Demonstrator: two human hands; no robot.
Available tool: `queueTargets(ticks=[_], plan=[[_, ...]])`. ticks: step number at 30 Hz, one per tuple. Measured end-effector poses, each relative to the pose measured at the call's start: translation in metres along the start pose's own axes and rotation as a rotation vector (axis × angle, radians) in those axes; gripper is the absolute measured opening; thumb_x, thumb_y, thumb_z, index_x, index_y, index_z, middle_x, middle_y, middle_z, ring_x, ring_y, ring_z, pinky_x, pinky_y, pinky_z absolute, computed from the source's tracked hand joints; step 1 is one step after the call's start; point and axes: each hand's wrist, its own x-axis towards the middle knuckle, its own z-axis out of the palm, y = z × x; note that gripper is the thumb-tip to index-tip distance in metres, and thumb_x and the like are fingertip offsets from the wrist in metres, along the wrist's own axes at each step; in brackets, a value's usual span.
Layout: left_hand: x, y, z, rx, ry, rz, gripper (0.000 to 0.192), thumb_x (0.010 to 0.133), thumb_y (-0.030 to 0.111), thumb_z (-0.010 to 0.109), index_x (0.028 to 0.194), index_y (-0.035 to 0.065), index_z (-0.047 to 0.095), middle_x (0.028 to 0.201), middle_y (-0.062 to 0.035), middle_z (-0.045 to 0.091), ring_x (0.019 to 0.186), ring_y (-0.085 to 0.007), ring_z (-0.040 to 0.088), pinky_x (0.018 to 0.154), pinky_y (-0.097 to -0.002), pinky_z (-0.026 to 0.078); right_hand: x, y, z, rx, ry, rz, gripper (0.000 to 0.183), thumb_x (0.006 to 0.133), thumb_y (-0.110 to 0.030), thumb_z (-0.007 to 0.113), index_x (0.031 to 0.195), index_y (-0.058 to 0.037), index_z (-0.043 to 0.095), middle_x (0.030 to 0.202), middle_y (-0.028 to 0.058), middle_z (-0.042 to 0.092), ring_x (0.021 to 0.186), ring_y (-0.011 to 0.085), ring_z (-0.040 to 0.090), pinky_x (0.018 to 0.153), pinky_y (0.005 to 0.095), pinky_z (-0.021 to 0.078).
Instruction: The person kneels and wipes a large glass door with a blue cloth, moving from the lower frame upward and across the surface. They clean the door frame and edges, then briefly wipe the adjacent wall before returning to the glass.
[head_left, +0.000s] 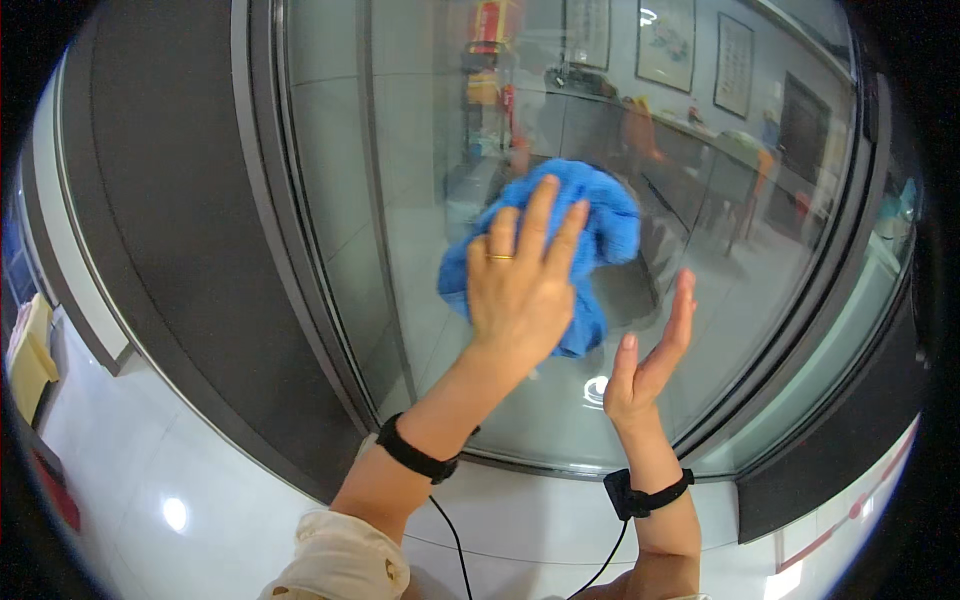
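Note:
Pressed flat against a glass door panel (480, 405), a crumpled blue cloth (611, 225) lies under my left hand (525, 277), whose fingers are spread over it. A ring is on one finger of that hand. My right hand (652, 352) is raised to the right of the cloth and below it, fingers extended and thumb apart, with nothing held. Whether it touches the glass, I cannot tell. Both wrists wear black straps with thin black cables.
Dark metal frames (262, 187) border the glass on both sides, with a dark panel (172, 225) on the left. Glossy pale floor tiles (187, 465) extend below. Framed pictures, a long counter and chairs show in the glass. Yellow material (34, 352) is at far left.

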Motion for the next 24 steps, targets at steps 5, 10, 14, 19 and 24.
queueTargets(ticks=[5, 10, 14, 19, 24], plan=[[-0.020, -0.016, -0.014, 0.012, -0.091, -0.080, 0.075, 0.066, 0.014, 0.073, 0.138, 0.0173, 0.052, 0.149, -0.0094, 0.038, 0.113, -0.0359, 0.043, 0.096, -0.0477, 0.035, 0.016, -0.025, -0.011, -0.056, -0.224, 0.067, 0.049, 0.084, -0.015, 0.055, 0.130, 0.0009, 0.053, 0.140, 0.0241, 0.046, 0.125, 0.0395, 0.044, 0.109, 0.0487, 0.0259], [-0.017, 0.012, 0.003, -0.087, -0.039, -0.044, 0.069, 0.070, 0.019, 0.071, 0.136, 0.0179, 0.053, 0.150, -0.0078, 0.038, 0.114, -0.0344, 0.042, 0.088, -0.0459, 0.038, 0.026, -0.042, 0.002, -0.140, -0.272, -0.018, 0.058, 0.089, -0.024, 0.053, 0.140, 0.0010, 0.042, 0.150, 0.0261, 0.030, 0.131, 0.0402, 0.037, 0.107, 0.0489, 0.0247], [-0.003, 0.029, 0.017, -0.119, 0.026, -0.007, 0.061, 0.077, 0.025, 0.065, 0.136, 0.0195, 0.053, 0.152, -0.0064, 0.036, 0.113, -0.0343, 0.041, 0.083, -0.0432, 0.038, 0.041, -0.038, 0.007, -0.164, -0.230, 0.080, 0.067, 0.095, -0.033, 0.045, 0.148, 0.0035, 0.026, 0.156, 0.0281, 0.014, 0.138, 0.0430, 0.027, 0.110, 0.0508, 0.0176], [0.036, 0.025, 0.015, -0.086, 0.062, 0.044, 0.051, 0.083, 0.029, 0.058, 0.134, 0.0203, 0.055, 0.151, -0.0061, 0.035, 0.108, -0.0332, 0.042, 0.077, -0.0424, 0.038, 0.084, -0.031, 0.019, -0.297, -0.161, 0.131, 0.067, 0.096, -0.037, 0.046, 0.147, 0.0034, 0.029, 0.156, 0.0264, 0.018, 0.138, 0.0421, 0.025, 0.110, 0.0509, 0.0177], [0.023, 0.015, 0.011, -0.108, 0.067, 0.064, 0.050, 0.083, 0.028, 0.058, 0.132, 0.0194, 0.057, 0.148, -0.0058, 0.040, 0.107, -0.0330, 0.041, 0.077, -0.0429, 0.036, 0.074, -0.038, 0.019, -0.357, -0.189, 0.086, 0.067, 0.095, -0.042, 0.047, 0.142, 0.0038, 0.038, 0.150, 0.0254, 0.029, 0.131, 0.0395, 0.032, 0.105, 0.0491, 0.0233]])
